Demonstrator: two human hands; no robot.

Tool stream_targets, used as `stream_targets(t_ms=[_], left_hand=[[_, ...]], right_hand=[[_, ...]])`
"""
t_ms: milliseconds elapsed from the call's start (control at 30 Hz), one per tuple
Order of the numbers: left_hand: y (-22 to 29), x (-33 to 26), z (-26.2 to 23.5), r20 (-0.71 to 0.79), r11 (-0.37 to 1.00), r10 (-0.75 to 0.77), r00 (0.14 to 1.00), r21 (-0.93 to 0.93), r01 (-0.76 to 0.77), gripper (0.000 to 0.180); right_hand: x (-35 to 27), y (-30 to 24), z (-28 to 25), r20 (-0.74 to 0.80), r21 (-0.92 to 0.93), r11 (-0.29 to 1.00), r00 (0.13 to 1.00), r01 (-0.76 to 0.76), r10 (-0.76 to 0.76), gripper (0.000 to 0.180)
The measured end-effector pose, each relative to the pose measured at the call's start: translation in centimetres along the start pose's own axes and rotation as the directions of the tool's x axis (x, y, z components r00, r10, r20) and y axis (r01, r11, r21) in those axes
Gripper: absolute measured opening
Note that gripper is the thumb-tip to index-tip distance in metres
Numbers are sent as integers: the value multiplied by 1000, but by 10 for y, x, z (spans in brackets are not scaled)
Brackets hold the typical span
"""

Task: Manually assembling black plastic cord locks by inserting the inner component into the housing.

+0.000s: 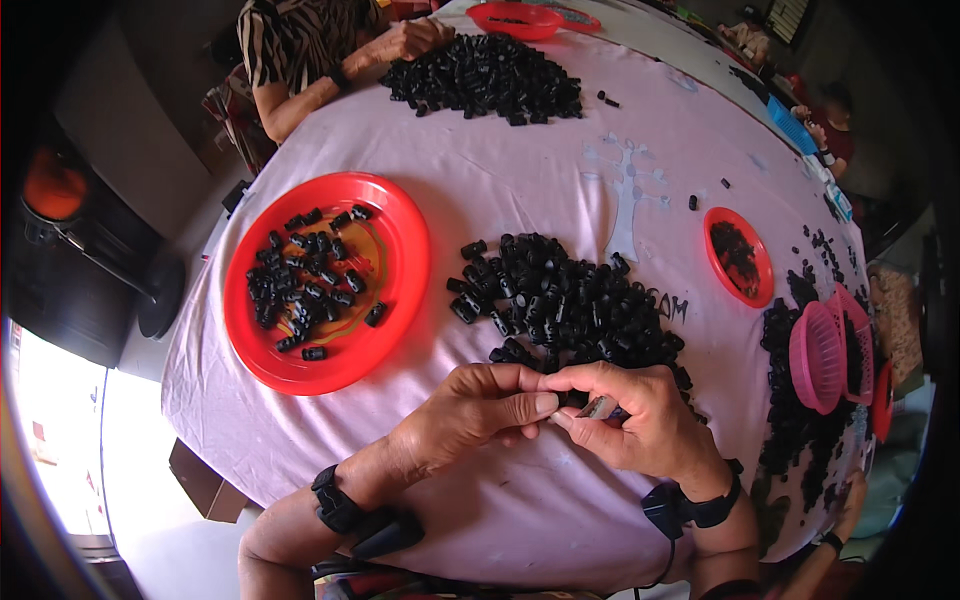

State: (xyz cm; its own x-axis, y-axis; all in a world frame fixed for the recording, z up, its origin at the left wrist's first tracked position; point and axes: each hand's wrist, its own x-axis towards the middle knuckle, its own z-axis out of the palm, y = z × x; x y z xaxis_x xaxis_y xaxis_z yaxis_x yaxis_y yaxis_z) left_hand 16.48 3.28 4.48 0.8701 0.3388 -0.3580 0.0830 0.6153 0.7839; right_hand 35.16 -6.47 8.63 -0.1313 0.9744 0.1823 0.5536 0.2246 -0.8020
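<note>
My left hand [478, 408] and my right hand [642, 418] meet fingertip to fingertip at the near edge of a heap of small black cylindrical plastic pieces [560, 300]. A small flat metal tool, perhaps a blade [598, 407], shows between the thumb and fingers of my right hand. My left thumb and forefinger are pinched together; whatever they hold is mostly hidden by the fingers. To the left of the heap lies a round red plastic tray [400, 235] with several of the same black pieces [310, 275] scattered in it.
A pink cloth [500, 180] covers the table. Across it, another person's hand [415, 38] reaches a second black heap [490, 75]. On the right are a small red dish [738, 290] with dark bits, a pink basket [818, 358], more black pieces [785, 430] and another person's forearm [835, 530].
</note>
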Motion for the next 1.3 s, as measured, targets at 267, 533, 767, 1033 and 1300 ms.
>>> stream_targets(t_ms=[267,533,767,1033,1300], left_hand=[[-4,1,-10,98,994,-25,995,-104,35,28],[-3,-1,-10,104,979,-29,994,-197,49,31],[-3,-2,-9,93,991,-62,994,-112,73,30],[-11,-2,-2,-35,985,118,992,-124,-121,27],[-10,-2,-5,-46,968,98,994,-226,-106,28]], right_hand=[[1,18,3,30,171,982,997,-77,73,37],[0,19,4,12,212,972,995,-103,103,35],[4,9,-3,60,130,988,995,-88,81,31],[4,8,1,23,123,982,990,-142,140,28],[1,13,3,-28,102,987,991,-128,131,23]])
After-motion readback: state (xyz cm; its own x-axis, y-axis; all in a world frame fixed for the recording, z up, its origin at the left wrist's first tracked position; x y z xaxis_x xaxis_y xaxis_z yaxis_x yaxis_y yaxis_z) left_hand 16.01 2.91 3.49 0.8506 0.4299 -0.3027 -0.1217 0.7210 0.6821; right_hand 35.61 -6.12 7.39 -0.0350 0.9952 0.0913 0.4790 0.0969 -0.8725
